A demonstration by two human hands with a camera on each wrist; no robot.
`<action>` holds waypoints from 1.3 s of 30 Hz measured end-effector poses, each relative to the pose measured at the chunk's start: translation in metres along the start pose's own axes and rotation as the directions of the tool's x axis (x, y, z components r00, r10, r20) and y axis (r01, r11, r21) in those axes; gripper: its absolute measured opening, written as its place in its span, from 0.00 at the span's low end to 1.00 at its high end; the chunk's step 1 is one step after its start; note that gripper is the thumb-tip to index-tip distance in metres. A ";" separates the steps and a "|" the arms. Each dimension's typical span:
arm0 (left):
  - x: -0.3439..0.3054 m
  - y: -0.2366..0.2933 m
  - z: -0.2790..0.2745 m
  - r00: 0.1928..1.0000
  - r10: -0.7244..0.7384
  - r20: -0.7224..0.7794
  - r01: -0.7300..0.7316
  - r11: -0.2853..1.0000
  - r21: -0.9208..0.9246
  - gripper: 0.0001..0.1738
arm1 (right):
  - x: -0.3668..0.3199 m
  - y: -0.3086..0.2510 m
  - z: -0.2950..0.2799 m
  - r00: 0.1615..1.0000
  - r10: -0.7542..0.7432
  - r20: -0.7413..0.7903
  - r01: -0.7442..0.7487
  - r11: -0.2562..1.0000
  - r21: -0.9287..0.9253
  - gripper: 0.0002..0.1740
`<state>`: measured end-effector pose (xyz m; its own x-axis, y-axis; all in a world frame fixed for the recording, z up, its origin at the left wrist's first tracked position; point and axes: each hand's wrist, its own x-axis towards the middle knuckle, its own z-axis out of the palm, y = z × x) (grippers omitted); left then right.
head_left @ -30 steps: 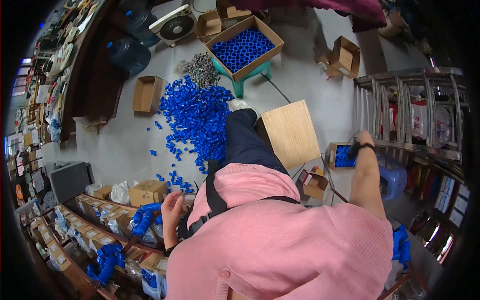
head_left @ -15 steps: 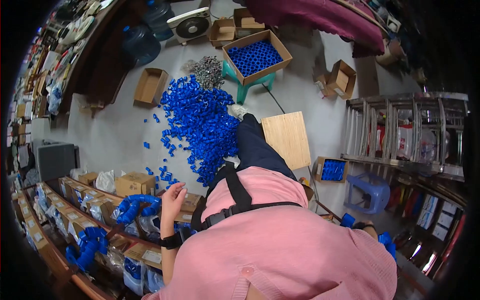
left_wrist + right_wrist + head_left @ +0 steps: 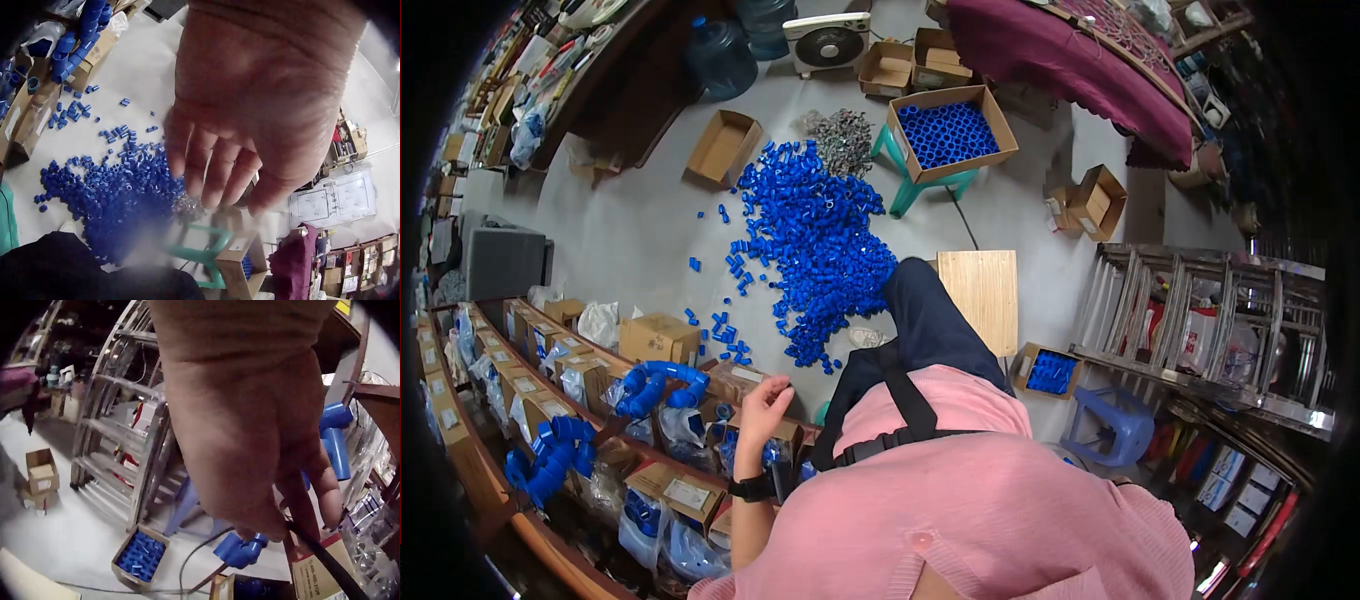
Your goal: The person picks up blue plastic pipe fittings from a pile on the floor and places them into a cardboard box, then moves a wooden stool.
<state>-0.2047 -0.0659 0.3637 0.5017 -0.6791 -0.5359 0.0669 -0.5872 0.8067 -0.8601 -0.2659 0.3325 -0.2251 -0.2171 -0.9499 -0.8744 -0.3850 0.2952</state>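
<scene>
The left hand (image 3: 762, 410) is raised beside the pink top in the head view, fingers loosely bent and holding nothing. In the left wrist view, that hand (image 3: 250, 106) hangs over the floor, with the blue fittings pile (image 3: 125, 194) behind its fingers. The right hand is hidden in the head view. In the right wrist view, the right hand (image 3: 244, 444) points downward beside larger blue fittings (image 3: 240, 550). A black cord (image 3: 328, 562) runs past its fingertips; whether the fingers grip it cannot be seen.
A carton of blue rings (image 3: 955, 155) stands on a green stool (image 3: 915, 190). A wooden board (image 3: 980, 300), a small carton of blue parts (image 3: 1050, 370), a blue stool (image 3: 1110, 425) and a ladder (image 3: 1200, 320) are to the right. Boxed shelves (image 3: 590, 370) line the left.
The right hand has drawn back from near the small carton and passed out of the head view. The head view has shifted, and the left hand remains raised and empty.
</scene>
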 end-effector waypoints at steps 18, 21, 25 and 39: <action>0.118 0.063 0.075 0.919 -0.140 0.368 0.070 0.978 0.197 0.14 | -0.028 -0.075 0.038 0.874 -0.349 0.339 0.299 0.935 0.192 0.17; 0.150 0.059 0.108 0.868 -0.218 0.445 0.088 0.952 0.294 0.14 | -0.023 -0.101 0.015 0.852 -0.411 0.325 0.357 0.909 0.214 0.17; 0.200 0.038 0.167 0.811 -0.214 0.544 -0.002 0.930 0.368 0.13 | 0.060 -0.115 0.058 0.938 -0.280 0.204 0.180 0.896 0.405 0.21; 0.289 -0.137 0.377 0.745 -0.405 0.530 0.083 0.845 0.529 0.29 | 0.372 -0.145 -0.151 0.837 0.275 -0.474 0.292 0.508 0.810 0.39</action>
<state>-0.3940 -0.3481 0.0041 -0.1100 -0.5017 -0.8580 -0.3576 -0.7855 0.5051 -0.7521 -0.4266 -0.0483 -0.2255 -0.7124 -0.6645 -0.8582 0.4681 -0.2106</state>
